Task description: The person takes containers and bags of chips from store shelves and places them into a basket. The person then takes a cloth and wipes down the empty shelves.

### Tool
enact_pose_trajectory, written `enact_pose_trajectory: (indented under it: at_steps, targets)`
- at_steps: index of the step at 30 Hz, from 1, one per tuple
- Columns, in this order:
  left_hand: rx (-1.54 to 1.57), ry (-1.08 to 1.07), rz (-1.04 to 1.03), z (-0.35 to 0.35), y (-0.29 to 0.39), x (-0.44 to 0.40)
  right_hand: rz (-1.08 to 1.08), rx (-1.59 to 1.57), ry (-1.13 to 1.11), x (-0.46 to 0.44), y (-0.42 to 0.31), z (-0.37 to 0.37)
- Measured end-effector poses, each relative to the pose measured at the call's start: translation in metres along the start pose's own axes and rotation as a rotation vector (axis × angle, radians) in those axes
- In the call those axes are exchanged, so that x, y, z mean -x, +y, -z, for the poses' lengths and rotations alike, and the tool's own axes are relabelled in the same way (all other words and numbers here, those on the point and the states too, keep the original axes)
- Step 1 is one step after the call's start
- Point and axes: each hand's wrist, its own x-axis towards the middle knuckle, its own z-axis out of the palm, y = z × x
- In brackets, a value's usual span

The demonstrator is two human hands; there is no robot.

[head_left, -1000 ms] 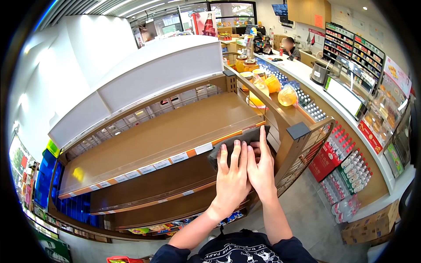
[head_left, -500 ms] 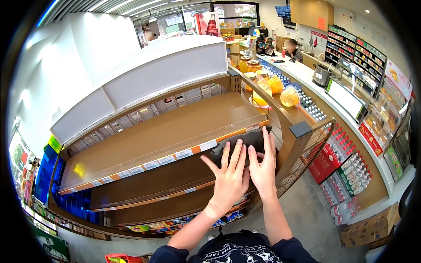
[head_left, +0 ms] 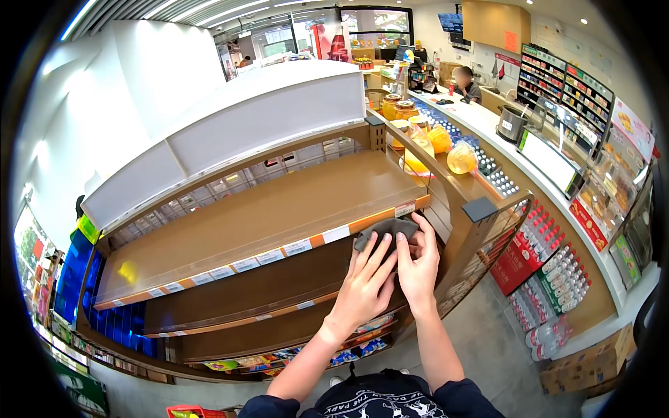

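Observation:
A dark grey cloth (head_left: 385, 230) is bunched up just below the right end of the top shelf's price-label strip (head_left: 297, 247). My left hand (head_left: 364, 282) has its fingers bent over the cloth's lower side. Beside it, my right hand (head_left: 419, 268) pinches the cloth's right part between thumb and fingers. The two hands are close together, near the shelf's right post. Above the cloth, the brown top shelf (head_left: 265, 209) has a clear front lip. How the cloth meets the strip behind my fingers is hidden.
Right of the shelf post stands a wire side rack (head_left: 481, 244). Jars and yellow-wrapped goods (head_left: 419, 155) sit behind the shelf end. Bottle packs (head_left: 557, 279) and a cardboard box (head_left: 589, 362) line the counter (head_left: 488, 115), where a person (head_left: 465, 85) sits. A red basket (head_left: 196, 411) is low left.
The cloth has gone from spread flat to a smaller bunch. My fingers have curled in around it, and the label at the strip's right end now shows.

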Motion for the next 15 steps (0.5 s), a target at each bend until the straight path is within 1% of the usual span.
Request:
enact_pose_trajectory:
  at_steps: [2, 6, 8, 10, 12, 14, 15]
  targets:
    - [0.01, 0.018, -0.006, 0.001, -0.001, 0.003, 0.026, -0.019, 0.013, 0.002, 0.002, -0.002]
    - [0.05, 0.016, 0.028, 0.004, -0.003, 0.012, 0.003, -0.055, -0.008, 0.012, -0.004, -0.002]
    - [0.095, 0.047, 0.059, 0.005, -0.004, 0.019, -0.033, -0.052, -0.006, 0.019, -0.009, 0.0]
    - [0.108, 0.069, 0.071, 0.006, -0.003, 0.023, 0.0, 0.016, -0.02, 0.024, -0.012, 0.004]
    - [0.162, 0.095, 0.063, 0.005, -0.003, 0.027, -0.023, 0.023, -0.021, 0.028, -0.015, 0.008]
    - [0.183, 0.098, 0.057, 0.004, -0.002, 0.029, 0.021, 0.072, -0.083, 0.031, -0.019, 0.013]
    - [0.219, 0.094, 0.075, 0.003, -0.002, 0.031, 0.021, 0.081, -0.079, 0.032, -0.02, 0.014]
